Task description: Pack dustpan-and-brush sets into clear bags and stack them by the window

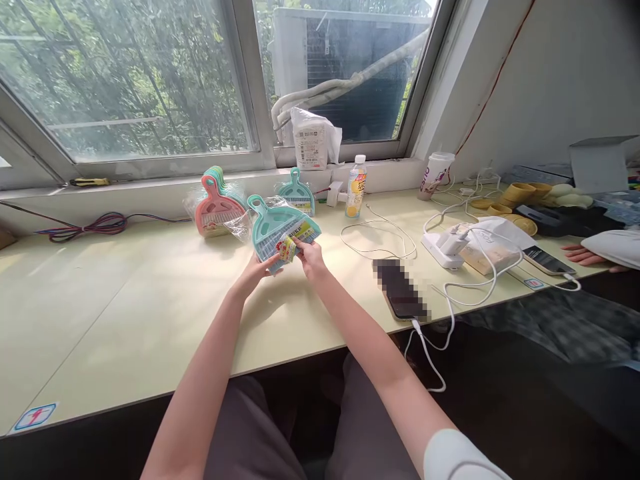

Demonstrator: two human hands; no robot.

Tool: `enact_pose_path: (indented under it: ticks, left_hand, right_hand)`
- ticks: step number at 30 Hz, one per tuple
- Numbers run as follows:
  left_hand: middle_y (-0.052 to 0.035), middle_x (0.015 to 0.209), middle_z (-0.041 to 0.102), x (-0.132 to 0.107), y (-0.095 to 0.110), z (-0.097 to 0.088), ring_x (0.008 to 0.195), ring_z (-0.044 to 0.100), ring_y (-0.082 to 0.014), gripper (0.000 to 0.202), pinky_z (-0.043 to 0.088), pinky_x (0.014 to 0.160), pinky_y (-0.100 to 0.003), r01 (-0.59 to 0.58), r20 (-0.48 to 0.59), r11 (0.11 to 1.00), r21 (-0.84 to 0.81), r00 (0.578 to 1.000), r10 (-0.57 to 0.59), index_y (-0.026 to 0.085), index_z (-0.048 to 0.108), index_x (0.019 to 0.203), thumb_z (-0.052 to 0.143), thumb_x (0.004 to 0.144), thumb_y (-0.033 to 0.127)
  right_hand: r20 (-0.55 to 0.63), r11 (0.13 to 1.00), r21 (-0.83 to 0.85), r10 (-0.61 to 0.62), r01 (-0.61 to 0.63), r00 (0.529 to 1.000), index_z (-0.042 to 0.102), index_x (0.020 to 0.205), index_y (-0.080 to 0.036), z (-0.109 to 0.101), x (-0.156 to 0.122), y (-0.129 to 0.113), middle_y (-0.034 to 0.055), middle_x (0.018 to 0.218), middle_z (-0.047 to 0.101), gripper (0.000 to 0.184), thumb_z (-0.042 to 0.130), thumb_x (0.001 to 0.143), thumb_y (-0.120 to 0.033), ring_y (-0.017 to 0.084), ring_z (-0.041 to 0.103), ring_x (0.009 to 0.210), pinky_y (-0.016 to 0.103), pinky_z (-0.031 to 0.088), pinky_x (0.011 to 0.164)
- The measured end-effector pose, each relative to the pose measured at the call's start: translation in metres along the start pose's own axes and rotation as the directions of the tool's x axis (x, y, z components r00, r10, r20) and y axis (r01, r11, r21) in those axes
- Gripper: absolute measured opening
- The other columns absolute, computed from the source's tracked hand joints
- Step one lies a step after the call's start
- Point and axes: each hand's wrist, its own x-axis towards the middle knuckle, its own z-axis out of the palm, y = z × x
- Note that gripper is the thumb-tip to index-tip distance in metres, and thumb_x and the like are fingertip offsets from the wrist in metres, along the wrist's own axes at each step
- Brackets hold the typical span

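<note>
Between my hands is a teal mini dustpan-and-brush set (280,223), in clear plastic with a yellow label, tilted above the table. My left hand (256,272) grips its lower left edge. With fingers closed on the lower right edge by the label, my right hand (311,257) holds it too. Just behind on the left, a stack of wrapped dustpan sets (217,210), pink in front and green behind, leans by the window ledge. Another teal dustpan set (296,193) rests against the ledge behind the held one.
A drink bottle (356,187), a lidded cup (436,175) and a white-wrapped package (313,143) stand toward the back. On the right lie a phone (403,293), a power strip (443,250) and loose white cables. Another person's hand (583,255) rests at the far right. Bundled wires (107,225) lie left.
</note>
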Motion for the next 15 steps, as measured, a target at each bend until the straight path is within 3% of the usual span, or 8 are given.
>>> enact_pose_path:
  ticks: [3, 6, 10, 15]
  left_hand:
    - [-0.0141, 0.129, 0.064, 0.001, 0.002, -0.003, 0.118, 0.062, -0.0322, 0.065, 0.054, 0.094, -0.046, -0.032, 0.024, 0.993, -0.113, 0.999, 0.035, 0.021, 0.059, 0.127, 0.079, 0.072, 0.051]
    - [-0.0142, 0.124, 0.067, 0.007, 0.003, -0.006, 0.122, 0.06, -0.0319, 0.064, 0.053, 0.099, -0.045, -0.166, -0.095, 0.953, -0.253, 0.985, 0.146, 0.019, 0.061, 0.125, 0.067, 0.079, 0.063]
    - [-0.012, 0.115, 0.071, 0.014, -0.003, -0.004, 0.119, 0.062, -0.0306, 0.055, 0.051, 0.102, -0.046, -0.23, -0.266, 0.924, -0.305, 0.952, 0.15, 0.016, 0.061, 0.122, 0.07, 0.081, 0.051]
    - [-0.0121, 0.118, 0.07, 0.016, -0.016, 0.009, 0.12, 0.061, -0.0294, 0.055, 0.049, 0.104, -0.046, -0.186, -0.212, 0.931, -0.316, 0.97, 0.122, 0.016, 0.059, 0.121, 0.074, 0.078, 0.049]
  right_hand:
    - [-0.002, 1.0, 0.01, -0.019, 0.019, 1.0, 0.066, 0.085, -0.016, 0.003, -0.002, 0.003, 0.0004, 0.08, 0.075, 0.019, 0.075, 0.071, -0.007, 0.016, 0.072, 0.082, 0.028, 0.062, 0.077]
    - [0.033, 1.0, 0.003, -0.01, 0.01, 0.999, 0.066, 0.084, -0.016, 0.008, -0.004, 0.007, 0.0012, 0.08, 0.075, 0.021, 0.077, 0.068, -0.007, 0.018, 0.072, 0.085, 0.03, 0.062, 0.078]
    - [0.107, 0.999, -0.04, -0.018, 0.022, 0.994, 0.067, 0.081, -0.015, 0.01, -0.006, 0.01, 0.0021, 0.08, 0.075, 0.021, 0.079, 0.065, -0.007, 0.019, 0.072, 0.084, 0.033, 0.062, 0.079]
    - [-0.004, 0.995, -0.029, -0.096, 0.096, 0.995, 0.068, 0.088, -0.015, 0.009, -0.006, 0.009, 0.0016, 0.082, 0.075, 0.023, 0.077, 0.067, -0.011, 0.019, 0.072, 0.088, 0.032, 0.061, 0.08]
